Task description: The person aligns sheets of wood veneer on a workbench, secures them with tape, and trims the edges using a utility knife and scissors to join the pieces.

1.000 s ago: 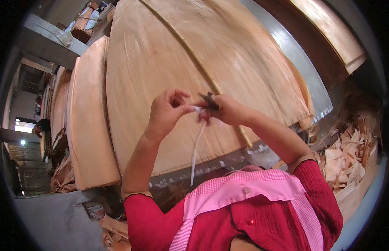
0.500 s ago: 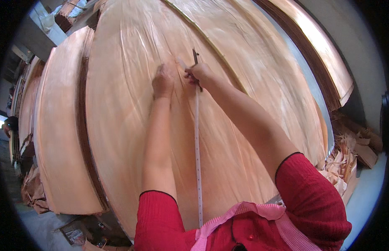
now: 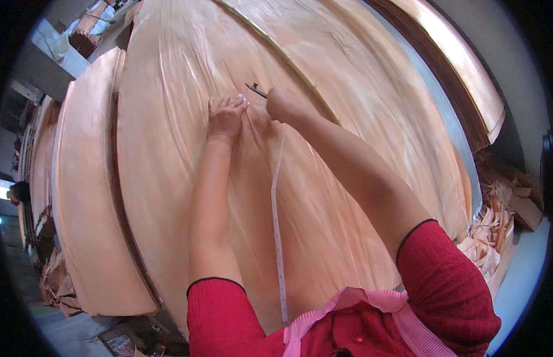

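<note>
A large sheet of pale tan wood veneer (image 3: pixel 324 232), rippled with lengthwise creases, lies under both hands. My left hand (image 3: pixel 226 119) rests on it with fingers stretched out, beside a small whitish piece (image 3: pixel 244 100) at the fingertips. Just to its right, my right hand (image 3: pixel 282 107) is closed around a slim dark tool (image 3: pixel 256 90) whose end sticks out to the upper left; its kind is unclear. A long white tape (image 3: pixel 275 208) with a row of small dark dots runs from below the right hand towards my pink apron (image 3: pixel 371 297). Its upper end is hidden by that hand.
A long thin strip (image 3: pixel 276 50) lies across the sheet beyond the hands. Stacks of veneer stand on the left (image 3: pixel 86 196) and far right (image 3: pixel 449 59). Torn veneer scraps (image 3: pixel 490 232) are heaped at the right. Another person's dark-haired head (image 3: pixel 19 192) shows at the left edge.
My left hand has gone from curled to flat with fingers spread. The dark tool has swung from upright to pointing up-left. The white tape now bows leftward.
</note>
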A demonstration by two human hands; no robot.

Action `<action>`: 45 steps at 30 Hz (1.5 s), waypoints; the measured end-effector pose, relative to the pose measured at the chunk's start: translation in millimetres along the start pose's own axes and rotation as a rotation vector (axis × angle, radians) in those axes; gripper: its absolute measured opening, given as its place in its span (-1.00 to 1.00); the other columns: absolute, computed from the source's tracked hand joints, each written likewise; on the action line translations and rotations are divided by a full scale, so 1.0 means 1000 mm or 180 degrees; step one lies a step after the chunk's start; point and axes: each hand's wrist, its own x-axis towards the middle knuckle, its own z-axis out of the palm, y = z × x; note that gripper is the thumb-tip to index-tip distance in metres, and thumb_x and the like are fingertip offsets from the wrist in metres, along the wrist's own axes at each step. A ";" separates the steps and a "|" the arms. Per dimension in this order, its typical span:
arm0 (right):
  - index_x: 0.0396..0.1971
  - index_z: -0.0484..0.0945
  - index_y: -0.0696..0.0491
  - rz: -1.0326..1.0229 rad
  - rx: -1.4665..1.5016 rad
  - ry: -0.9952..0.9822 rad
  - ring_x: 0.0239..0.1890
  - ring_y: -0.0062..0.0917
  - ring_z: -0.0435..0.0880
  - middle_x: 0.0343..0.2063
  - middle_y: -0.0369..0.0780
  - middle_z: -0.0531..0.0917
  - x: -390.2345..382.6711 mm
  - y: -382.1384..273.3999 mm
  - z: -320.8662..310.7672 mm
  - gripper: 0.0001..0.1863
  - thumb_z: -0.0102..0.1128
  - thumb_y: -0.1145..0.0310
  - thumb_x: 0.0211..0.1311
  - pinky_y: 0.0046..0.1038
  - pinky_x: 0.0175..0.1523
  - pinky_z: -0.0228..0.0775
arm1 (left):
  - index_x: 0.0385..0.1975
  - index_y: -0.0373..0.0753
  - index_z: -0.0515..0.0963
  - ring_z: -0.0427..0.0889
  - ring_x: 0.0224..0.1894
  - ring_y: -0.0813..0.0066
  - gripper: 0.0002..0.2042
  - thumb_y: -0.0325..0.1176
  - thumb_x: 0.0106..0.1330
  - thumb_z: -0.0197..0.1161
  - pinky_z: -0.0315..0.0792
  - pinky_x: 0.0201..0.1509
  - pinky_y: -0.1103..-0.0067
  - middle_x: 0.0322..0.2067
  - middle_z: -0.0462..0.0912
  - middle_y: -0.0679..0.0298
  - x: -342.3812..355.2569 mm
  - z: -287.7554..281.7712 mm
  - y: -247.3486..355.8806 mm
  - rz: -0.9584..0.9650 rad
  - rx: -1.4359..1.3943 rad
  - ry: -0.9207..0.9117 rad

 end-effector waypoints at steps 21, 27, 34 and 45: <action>-0.35 0.36 0.13 0.0763 0.3608 0.1556 -0.78 -0.80 0.24 -0.69 -0.40 0.39 -0.681 0.538 -0.360 -0.85 -0.05 0.35 0.17 -0.64 -0.58 0.26 | -0.22 -0.32 0.47 0.34 0.03 0.11 -0.75 -0.58 0.08 0.02 0.20 0.10 0.37 -0.12 0.46 0.09 -0.167 -0.160 0.512 0.0155 -0.2743 -0.0222; -0.53 0.33 0.03 0.0279 0.3414 0.1819 -0.79 -0.72 0.20 -0.81 -0.41 0.28 -0.776 0.639 -0.433 -0.81 -0.10 0.27 0.21 -0.65 -0.63 0.17 | -0.29 -0.26 0.51 0.34 0.00 0.06 -0.79 -0.54 0.03 0.09 0.20 0.10 0.34 -0.14 0.47 0.09 -0.114 -0.162 0.734 0.0876 -0.2704 -0.0023; -0.43 0.39 0.10 0.0364 0.3533 0.1883 -0.79 -0.74 0.27 -0.71 -0.37 0.41 -0.754 0.678 -0.503 -0.85 0.01 0.32 0.13 -0.63 -0.61 0.27 | -0.22 -0.16 0.49 0.29 0.05 0.10 -0.74 -0.37 0.05 0.14 0.17 0.13 0.36 -0.05 0.40 0.12 -0.043 -0.126 0.799 0.0629 -0.2120 -0.0239; -0.41 0.37 0.09 0.0685 0.3299 0.1493 -0.76 -0.70 0.25 -0.71 -0.35 0.37 -0.694 0.727 -0.718 -0.88 -0.04 0.35 0.16 -0.55 -0.56 0.26 | 0.04 -0.23 0.27 0.05 0.19 0.03 -0.50 -0.24 0.08 0.15 -0.01 0.24 0.37 0.16 0.11 0.07 0.078 -0.030 0.874 -0.0967 -0.1381 -0.0116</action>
